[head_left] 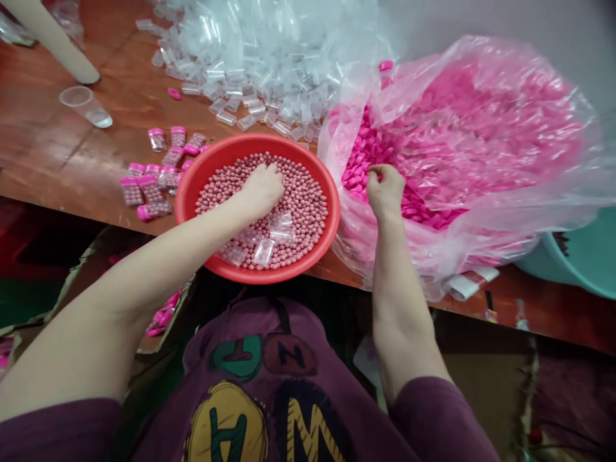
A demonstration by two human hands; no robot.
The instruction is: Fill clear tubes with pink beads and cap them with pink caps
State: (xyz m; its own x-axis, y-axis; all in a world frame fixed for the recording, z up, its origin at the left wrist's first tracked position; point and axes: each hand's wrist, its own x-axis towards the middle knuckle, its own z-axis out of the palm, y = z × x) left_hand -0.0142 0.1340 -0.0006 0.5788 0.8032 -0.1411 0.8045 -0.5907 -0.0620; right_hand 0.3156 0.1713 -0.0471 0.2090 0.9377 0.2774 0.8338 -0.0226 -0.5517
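Observation:
A red bowl (192, 186) full of small pink beads (303, 199) sits at the table's near edge. My left hand (260, 189) rests in the beads, fingers curled down into them; what they hold is hidden. A few small clear containers (264, 250) lie on the beads near the bowl's front. My right hand (384, 189) is in a large clear plastic bag (481, 212) of bright pink caps (370, 151), its fingers pinched together over the caps.
A heap of empty clear containers (260, 58) covers the back of the brown table (58, 160). Several filled, pink-capped containers (151, 186) lie left of the bowl. A clear plastic cup (86, 106) lies far left. A teal basin (584, 256) is at right.

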